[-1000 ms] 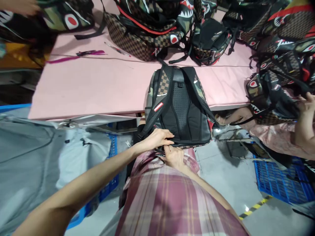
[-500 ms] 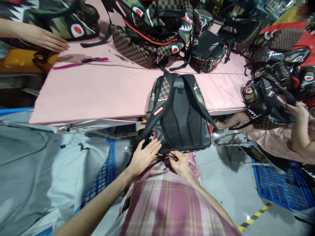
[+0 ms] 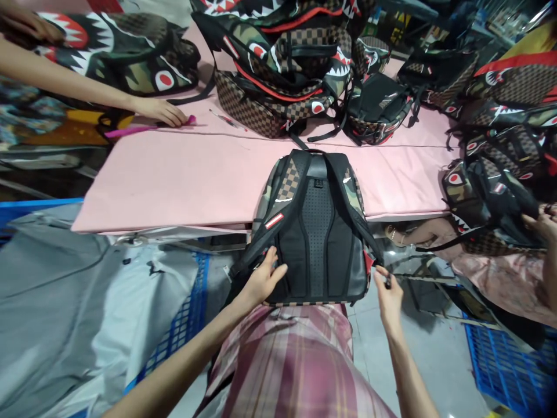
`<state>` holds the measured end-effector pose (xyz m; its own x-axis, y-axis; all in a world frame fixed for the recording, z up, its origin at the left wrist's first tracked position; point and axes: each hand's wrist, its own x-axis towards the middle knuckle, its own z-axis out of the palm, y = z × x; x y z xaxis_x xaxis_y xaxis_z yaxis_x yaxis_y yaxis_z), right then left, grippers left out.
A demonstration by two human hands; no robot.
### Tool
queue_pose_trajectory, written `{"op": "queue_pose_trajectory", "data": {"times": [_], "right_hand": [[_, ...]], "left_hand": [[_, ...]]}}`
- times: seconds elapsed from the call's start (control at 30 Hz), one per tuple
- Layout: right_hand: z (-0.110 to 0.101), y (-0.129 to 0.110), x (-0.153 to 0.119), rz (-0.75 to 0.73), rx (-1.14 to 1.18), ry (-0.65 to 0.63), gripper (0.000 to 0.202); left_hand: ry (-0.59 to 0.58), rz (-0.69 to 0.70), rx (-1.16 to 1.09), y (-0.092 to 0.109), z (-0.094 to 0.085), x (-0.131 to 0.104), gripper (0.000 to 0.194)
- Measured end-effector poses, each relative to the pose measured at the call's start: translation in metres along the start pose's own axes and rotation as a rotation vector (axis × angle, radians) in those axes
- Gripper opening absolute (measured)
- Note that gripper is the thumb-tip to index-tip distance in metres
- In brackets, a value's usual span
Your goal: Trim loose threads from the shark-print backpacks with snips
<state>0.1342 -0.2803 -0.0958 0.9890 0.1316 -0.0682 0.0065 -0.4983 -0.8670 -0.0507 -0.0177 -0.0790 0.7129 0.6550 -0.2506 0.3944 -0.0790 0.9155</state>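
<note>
A black backpack (image 3: 297, 249) with checkered and camouflage sides stands tilted against the pink table's edge, its padded back and shoulder straps facing me. Its bottom edge is at my lap. My left hand (image 3: 262, 280) rests on the lower left side of the backpack, thumb spread away from the fingers, beside the strap's lower end. Just off the lower right corner, near a red tab (image 3: 369, 261), my right hand (image 3: 390, 296) is closed around a small dark object (image 3: 388, 282), too small to name.
The pink table (image 3: 174, 186) carries several shark-face backpacks (image 3: 248, 104) along its far side. A co-worker's hand (image 3: 161, 110) lies on a magenta strip (image 3: 130, 131) at the left. Another person handles a backpack (image 3: 491, 191) at the right. Blue crates (image 3: 513, 366) stand on the floor.
My right hand has moved from the backpack's bottom edge out to its right side. My left hand has shifted slightly up. At the left, the co-worker's hand has reached onto the magenta strip.
</note>
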Motion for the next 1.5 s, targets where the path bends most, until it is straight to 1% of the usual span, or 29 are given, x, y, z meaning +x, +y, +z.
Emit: {"op": "queue_pose_trajectory", "data": {"times": [0.07, 0.13, 0.17, 0.23, 0.27, 0.37, 0.43, 0.5, 0.53, 0.57, 0.6, 0.63, 0.67, 0.7, 0.73, 0.77, 0.8, 0.83, 0.9, 0.93, 0.97, 1.03, 1.13, 1.2, 1.27, 1.3, 1.37, 1.43, 1.5], "right_hand": [[0.015, 0.001, 0.005, 0.006, -0.018, -0.091, 0.05], [0.028, 0.004, 0.003, 0.051, 0.018, -0.062, 0.056], [0.032, 0.006, 0.001, 0.073, 0.032, -0.037, 0.057], [0.036, 0.011, -0.004, 0.105, 0.052, -0.021, 0.058], [0.035, 0.013, -0.006, 0.117, 0.058, -0.02, 0.058], [0.029, 0.017, -0.007, 0.154, 0.039, -0.035, 0.055], [0.022, 0.017, -0.003, 0.16, 0.009, -0.079, 0.052], [0.014, 0.011, 0.005, 0.133, -0.013, -0.129, 0.048], [0.01, 0.005, 0.01, 0.105, -0.016, -0.111, 0.046], [0.007, -0.004, 0.015, 0.074, -0.007, -0.064, 0.044], [0.008, -0.015, 0.02, 0.041, 0.02, -0.01, 0.042], [0.011, -0.029, 0.024, 0.01, 0.064, 0.02, 0.04], [0.019, -0.045, 0.028, -0.018, 0.121, 0.004, 0.037], [0.032, -0.062, 0.032, -0.042, 0.183, -0.062, 0.034], [0.049, -0.08, 0.036, -0.066, 0.241, -0.189, 0.03], [0.07, -0.096, 0.04, -0.093, 0.282, -0.33, 0.028], [0.093, -0.112, 0.046, -0.129, 0.311, -0.416, 0.028], [0.117, -0.125, 0.052, -0.165, 0.325, -0.467, 0.028], [0.16, -0.145, 0.071, -0.271, 0.283, -0.49, 0.028], [0.176, -0.152, 0.083, -0.343, 0.235, -0.481, 0.026], [0.188, -0.157, 0.096, -0.434, 0.183, -0.475, 0.025], [0.2, -0.164, 0.124, -0.63, 0.074, -0.475, 0.025], [0.198, -0.175, 0.165, -0.819, -0.165, -0.488, 0.032], [0.192, -0.183, 0.186, -0.871, -0.399, -0.512, 0.032], [0.183, -0.19, 0.196, -0.949, -0.596, -0.574, 0.029], [0.178, -0.191, 0.196, -1.007, -0.656, -0.611, 0.028], [0.165, -0.188, 0.187, -1.139, -0.719, -0.67, 0.026], [0.152, -0.177, 0.169, -1.245, -0.771, -0.705, 0.022], [0.14, -0.161, 0.148, -1.299, -0.855, -0.742, 0.018]], "left_hand": [[0.16, -0.24, -0.31, 0.006, 0.015, 0.025, 0.061], [0.271, -0.386, -0.492, 0.014, 0.021, 0.04, 0.056], [0.276, -0.426, -0.542, 0.017, 0.021, 0.041, 0.053], [0.198, -0.48, -0.548, 0.02, 0.018, 0.033, 0.049], [0.113, -0.498, -0.514, 0.02, 0.016, 0.024, 0.047], [-0.219, -0.514, -0.348, 0.009, 0.01, -0.004, 0.045], [-0.374, -0.462, -0.193, 0.001, 0.004, -0.014, 0.039], [-0.474, -0.412, 0.007, 0.001, -0.008, -0.011, 0.03], [-0.509, -0.373, 0.128, 0.005, -0.015, -0.005, 0.025], [-0.514, -0.325, 0.259, 0.011, -0.022, 0.002, 0.022], [-0.469, -0.265, 0.39, 0.02, -0.026, 0.011, 0.019], [-0.383, -0.188, 0.504, 0.03, -0.028, 0.022, 0.02], [-0.285, -0.089, 0.585, 0.04, -0.026, 0.035, 0.022], [-0.193, 0.025, 0.628, 0.05, -0.019, 0.049, 0.025], [-0.136, 0.155, 0.624, 0.058, -0.009, 0.065, 0.028], [-0.124, 0.312, 0.59, 0.065, 0.004, 0.082, 0.03], [-0.096, 0.463, 0.576, 0.07, 0.017, 0.1, 0.032], [-0.006, 0.553, 0.594, 0.073, 0.03, 0.118, 0.034], [0.158, 0.625, 0.665, 0.076, 0.047, 0.151, 0.036], [0.207, 0.626, 0.706, 0.078, 0.05, 0.166, 0.035], [0.229, 0.614, 0.739, 0.079, 0.049, 0.178, 0.032], [0.25, 0.571, 0.778, 0.085, 0.038, 0.197, 0.025], [0.251, 0.527, 0.878, 0.098, 0.016, 0.215, 0.028], [0.169, 0.53, 0.965, 0.105, 0.006, 0.221, 0.025], [0.092, 0.56, 0.971, 0.107, 0.002, 0.221, 0.017], [0.084, 0.592, 0.936, 0.104, 0.001, 0.217, 0.015], [0.126, 0.688, 0.83, 0.09, 0.003, 0.203, 0.013], [0.17, 0.784, 0.726, 0.068, 0.006, 0.182, 0.016], [0.135, 0.844, 0.658, 0.041, 0.01, 0.157, 0.024]]}}
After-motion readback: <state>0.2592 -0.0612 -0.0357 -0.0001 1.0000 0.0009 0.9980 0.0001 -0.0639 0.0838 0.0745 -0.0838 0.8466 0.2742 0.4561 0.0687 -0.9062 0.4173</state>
